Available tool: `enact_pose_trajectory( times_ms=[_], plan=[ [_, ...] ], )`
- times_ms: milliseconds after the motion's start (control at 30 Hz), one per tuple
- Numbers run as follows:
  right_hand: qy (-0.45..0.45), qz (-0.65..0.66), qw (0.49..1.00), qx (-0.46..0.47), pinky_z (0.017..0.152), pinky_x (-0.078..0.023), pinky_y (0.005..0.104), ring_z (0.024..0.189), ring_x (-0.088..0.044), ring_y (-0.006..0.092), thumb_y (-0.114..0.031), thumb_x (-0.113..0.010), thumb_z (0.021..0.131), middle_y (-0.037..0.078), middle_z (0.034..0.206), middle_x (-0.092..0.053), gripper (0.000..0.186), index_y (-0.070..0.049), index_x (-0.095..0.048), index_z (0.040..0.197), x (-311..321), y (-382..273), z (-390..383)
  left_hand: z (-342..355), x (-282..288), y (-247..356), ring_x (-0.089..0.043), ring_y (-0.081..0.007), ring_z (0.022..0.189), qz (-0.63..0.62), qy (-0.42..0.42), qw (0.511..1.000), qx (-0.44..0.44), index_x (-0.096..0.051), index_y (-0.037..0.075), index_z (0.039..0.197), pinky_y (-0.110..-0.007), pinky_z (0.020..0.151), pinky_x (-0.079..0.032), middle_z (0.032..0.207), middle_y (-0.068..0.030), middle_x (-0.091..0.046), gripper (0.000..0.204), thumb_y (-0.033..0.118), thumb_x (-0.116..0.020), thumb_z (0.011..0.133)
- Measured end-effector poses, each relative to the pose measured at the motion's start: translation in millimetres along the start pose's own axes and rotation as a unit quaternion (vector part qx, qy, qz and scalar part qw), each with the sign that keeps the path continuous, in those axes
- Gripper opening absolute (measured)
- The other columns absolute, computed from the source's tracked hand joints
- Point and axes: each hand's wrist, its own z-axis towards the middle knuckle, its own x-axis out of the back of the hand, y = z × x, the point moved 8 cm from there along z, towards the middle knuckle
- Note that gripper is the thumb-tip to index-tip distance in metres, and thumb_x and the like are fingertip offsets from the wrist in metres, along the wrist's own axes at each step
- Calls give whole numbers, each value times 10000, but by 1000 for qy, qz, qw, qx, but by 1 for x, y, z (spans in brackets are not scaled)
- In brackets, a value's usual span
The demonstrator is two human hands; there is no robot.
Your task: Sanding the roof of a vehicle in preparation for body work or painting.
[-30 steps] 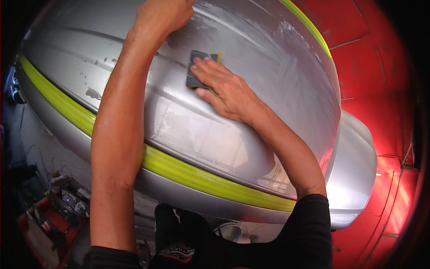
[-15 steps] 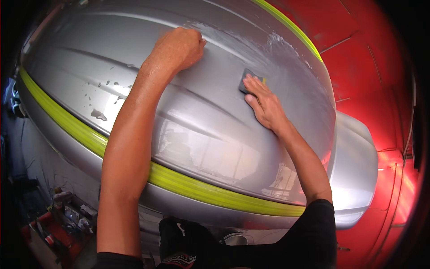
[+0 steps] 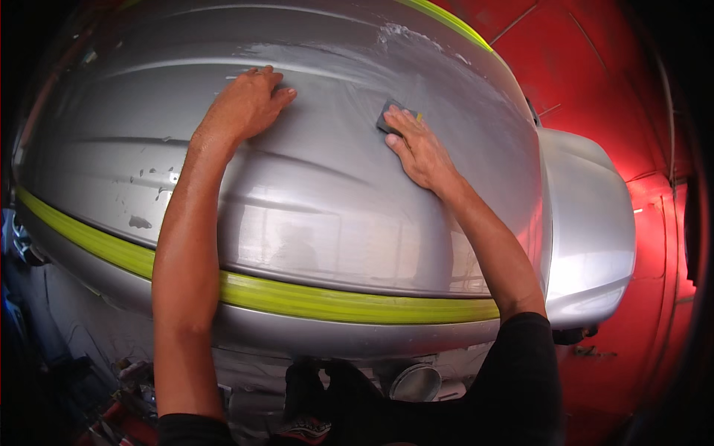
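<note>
A silver car roof with raised ridges fills the middle of the view, its sides edged by bright yellow-green strips of tape. My right hand presses a dark rectangular sanding pad with a yellow part flat against the roof. Cloudy, whitish wet residue lies on the paint beyond it. Farther left, my left hand rests at a ridge with its fingers loosely bent and thumb apart; I see nothing held in it. The undersides of both hands are hidden.
At the right, a silver body panel stands out past the roof's end above a red floor. Water drops sit on the left of the roof. Below the near edge are a round container and dark clutter at lower left.
My left hand has gone from a fist to loosened fingers and moved left on the roof. My right hand and the pad have shifted slightly left. The view has shifted too.
</note>
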Motion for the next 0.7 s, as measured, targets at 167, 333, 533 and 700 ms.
enact_pose_trajectory(
  times_ms=[167,333,533,700],
  plan=[
    [52,18,995,-80,1256,-282,466,1511,-354,336,-388,-430,1092,141,1617,-416,534,-42,-511,1491,-13,25,38,1,-16,-3,-449,-372,1446,22,-27,999,-2,-600,10,1408,-480,1181,-404,1533,-204,-505,635,522,-515,1042],
    [44,-4,998,-38,1262,-275,445,1521,-334,333,-386,-423,1098,144,1638,-378,538,-54,-486,1516,2,13,-134,4,-28,1,-325,-370,1523,44,-47,998,-11,-502,-4,1494,-453,1255,-274,1607,-215,-404,791,632,-468,1026],
    [56,45,970,-233,1249,-282,442,1512,-357,332,-383,-464,1083,147,1606,-432,523,-78,-512,1505,50,101,-291,-3,-59,21,-258,-362,1554,107,-9,991,-77,-437,-34,1529,-478,1261,-232,1634,-228,-353,880,667,-480,999],
    [114,56,961,-246,1247,-272,457,1512,-359,335,-381,-492,1070,152,1600,-442,538,-68,-509,1507,45,131,-303,1,-69,12,-230,-372,1561,133,-19,989,-68,-374,-23,1566,-489,1263,-205,1660,-230,-298,928,705,-436,994]
  ],
)
